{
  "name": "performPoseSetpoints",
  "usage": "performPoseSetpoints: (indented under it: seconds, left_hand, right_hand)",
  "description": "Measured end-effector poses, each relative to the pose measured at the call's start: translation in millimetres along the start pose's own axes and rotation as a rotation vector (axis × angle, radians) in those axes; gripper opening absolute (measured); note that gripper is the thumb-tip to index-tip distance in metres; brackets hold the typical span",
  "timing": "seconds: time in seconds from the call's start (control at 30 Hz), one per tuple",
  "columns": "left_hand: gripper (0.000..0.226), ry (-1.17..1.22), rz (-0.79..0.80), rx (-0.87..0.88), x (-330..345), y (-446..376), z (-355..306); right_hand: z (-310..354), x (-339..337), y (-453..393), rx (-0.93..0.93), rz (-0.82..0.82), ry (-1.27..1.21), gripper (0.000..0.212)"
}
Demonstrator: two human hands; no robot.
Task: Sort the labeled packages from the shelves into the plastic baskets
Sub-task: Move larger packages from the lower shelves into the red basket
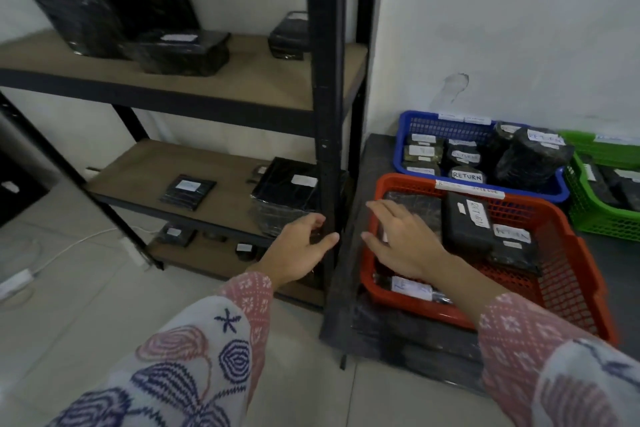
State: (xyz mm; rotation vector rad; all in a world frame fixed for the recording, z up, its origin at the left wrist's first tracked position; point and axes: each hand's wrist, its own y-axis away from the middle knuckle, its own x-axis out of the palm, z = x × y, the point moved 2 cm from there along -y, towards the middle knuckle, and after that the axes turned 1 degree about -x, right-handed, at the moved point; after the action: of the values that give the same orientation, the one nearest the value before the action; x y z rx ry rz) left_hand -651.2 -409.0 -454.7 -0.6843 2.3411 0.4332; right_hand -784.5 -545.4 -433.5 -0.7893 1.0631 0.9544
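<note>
Flanking white wall (502, 28): shelf rack (325, 80), tiled floor (86, 288).

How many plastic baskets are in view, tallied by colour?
Blue basket: 1
Red basket: 1
Green basket: 1
Total: 3
</note>
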Motion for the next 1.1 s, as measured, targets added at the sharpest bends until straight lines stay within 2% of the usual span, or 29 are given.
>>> performPoseSetpoints:
  seconds: [0.13,0.53,0.8,1.0,1.1]
  left_hand:
    - [0.059,-0.162,-0.04,0.078,-64.3,29.6,33.5]
    - [0.068,-0.566,-0.074,0.191,-251.6,112.7,183.9]
    - [0.067,-0.605,-0.063,0.19,-320.5,122.2,262.9]
    - [0.068,-0.664,0.024,0.137,-368.4,94.5,321.2]
    - [0.073,-0.689,0.077,0.166,-394.1,75.4,344.4]
  right_hand:
    - [56.5,12.9,-19.8,-0.001,0.045,0.088,0.063]
    - [248.6,72.4,-74.9,0.057,0.114,0.214,0.066]
    - [330.1,126.4,-119.2,-0.03,0.217,0.284,0.065]
    - [373.0,163.2,-175.4,-0.055,0.26,0.334,0.064]
    - [391.8,181.8,-203.5,-0.022,0.255,0.31,0.062]
